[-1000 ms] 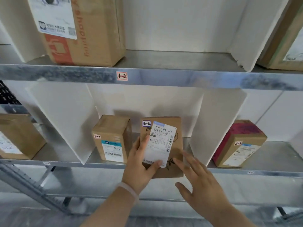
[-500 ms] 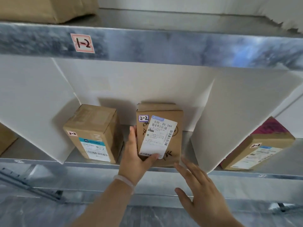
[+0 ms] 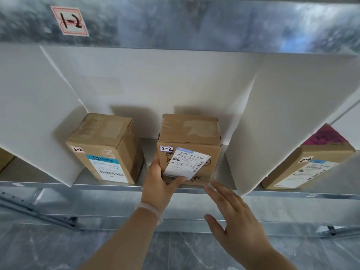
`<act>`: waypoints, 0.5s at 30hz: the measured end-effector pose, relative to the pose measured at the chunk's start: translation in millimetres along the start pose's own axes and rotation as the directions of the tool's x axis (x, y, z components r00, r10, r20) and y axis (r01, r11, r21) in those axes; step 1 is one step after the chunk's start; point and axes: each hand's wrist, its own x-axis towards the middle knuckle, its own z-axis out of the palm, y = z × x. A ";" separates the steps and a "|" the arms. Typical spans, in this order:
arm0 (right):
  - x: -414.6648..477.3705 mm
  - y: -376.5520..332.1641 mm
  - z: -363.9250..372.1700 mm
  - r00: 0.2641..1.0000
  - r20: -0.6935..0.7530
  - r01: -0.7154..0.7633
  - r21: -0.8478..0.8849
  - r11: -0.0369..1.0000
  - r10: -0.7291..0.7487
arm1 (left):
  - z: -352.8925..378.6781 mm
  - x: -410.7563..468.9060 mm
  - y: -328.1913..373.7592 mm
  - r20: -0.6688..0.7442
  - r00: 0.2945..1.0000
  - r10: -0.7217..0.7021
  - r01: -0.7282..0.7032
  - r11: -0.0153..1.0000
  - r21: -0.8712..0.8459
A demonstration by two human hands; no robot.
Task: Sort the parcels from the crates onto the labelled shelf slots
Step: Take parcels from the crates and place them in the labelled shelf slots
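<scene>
Parcel check: the small brown cardboard parcel (image 3: 190, 149) with a white shipping label and a handwritten "2-2" sticker stands upright on the galvanised metal shelf (image 3: 109, 187), close to the front lip. It's in the slot between the left white divider board (image 3: 39, 114) and the right white divider board (image 3: 282, 123).

The left hand (image 3: 159, 184) grips its lower left corner, with the thumb hooked across the bottom of the front face, just under the label, and the fingers running up the left side. There's a clear wristband (image 3: 149, 208) on that wrist.

The right hand (image 3: 233, 217) is relaxed, fingers straight and spread, holding nothing. Its fingertips (image 3: 207, 189) reach the shelf lip right by the parcel's lower right corner. Honestly can't tell if they touch the cardboard.

Same slot, to the left with a gap between them: a taller brown cardboard box with a teal-striped label (image 3: 105, 151), also tagged "2-2".

Next slot over on the right has a brown box with a magenta top (image 3: 311, 164), lying tilted.

Up top, the front edge of the upper shelf carries a red-bordered "1-2" sticker (image 3: 69, 20).
</scene>
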 end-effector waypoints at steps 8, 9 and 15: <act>-3.2 -6.8 -4.5 0.997 0.077 0.014 0.049 0.999 -0.017 | -19.1 -22.2 21.3 0.048 0.999 -0.022 0.018 0.995 0.094; -2.0 -11.4 -6.2 0.996 0.080 0.036 0.055 0.998 -0.040 | -26.5 -33.0 24.1 0.015 1.000 -0.004 0.000 0.977 0.212; 13.9 -68.5 0.4 0.931 0.191 0.286 0.142 0.948 -0.310 | -100.2 -123.8 43.5 -0.175 0.982 0.076 0.030 0.845 0.533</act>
